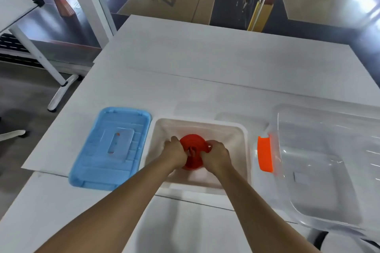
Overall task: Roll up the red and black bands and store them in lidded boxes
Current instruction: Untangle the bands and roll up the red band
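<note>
A rolled-up red band (192, 143) sits inside the white open box (242, 150) at the middle of the table. My left hand (174, 155) grips the roll's left side and my right hand (217, 155) grips its right side, both reaching down into the box. The box's blue lid (111, 148) lies flat on the table just left of it. No black band is in view.
A clear plastic box (320, 170) with an orange latch (265, 154) stands to the right of the white box. White table surface (205, 63) stretches behind the boxes. Another table's legs (59, 88) stand on the floor at the left.
</note>
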A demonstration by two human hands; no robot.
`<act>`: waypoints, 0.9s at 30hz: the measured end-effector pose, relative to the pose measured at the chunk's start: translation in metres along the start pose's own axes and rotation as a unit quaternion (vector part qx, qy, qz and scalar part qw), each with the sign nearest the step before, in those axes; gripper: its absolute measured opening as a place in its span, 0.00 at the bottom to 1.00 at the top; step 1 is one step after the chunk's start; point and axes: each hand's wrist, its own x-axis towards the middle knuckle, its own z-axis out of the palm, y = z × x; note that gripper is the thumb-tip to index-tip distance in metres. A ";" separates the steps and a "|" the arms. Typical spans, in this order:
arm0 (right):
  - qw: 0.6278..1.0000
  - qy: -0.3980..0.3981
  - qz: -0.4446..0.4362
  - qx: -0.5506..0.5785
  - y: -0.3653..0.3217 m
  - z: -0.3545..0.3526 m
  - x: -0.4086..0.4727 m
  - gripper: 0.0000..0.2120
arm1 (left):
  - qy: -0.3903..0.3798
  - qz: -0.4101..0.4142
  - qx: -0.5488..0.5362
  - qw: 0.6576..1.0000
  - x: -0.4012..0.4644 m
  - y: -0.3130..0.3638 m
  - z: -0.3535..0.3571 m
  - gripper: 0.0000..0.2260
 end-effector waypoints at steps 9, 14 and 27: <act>0.999 -0.027 -0.008 -0.023 -0.001 0.007 0.011 0.23 | -0.021 0.032 -0.014 0.999 0.013 -0.011 0.006 0.28; 0.994 0.012 -0.048 -0.100 0.002 0.003 0.007 0.25 | -0.004 0.076 0.067 0.995 -0.002 -0.010 -0.005 0.25; 0.927 0.185 -0.291 -0.149 0.017 -0.017 -0.081 0.23 | 0.219 0.322 0.172 0.905 -0.110 -0.022 -0.011 0.13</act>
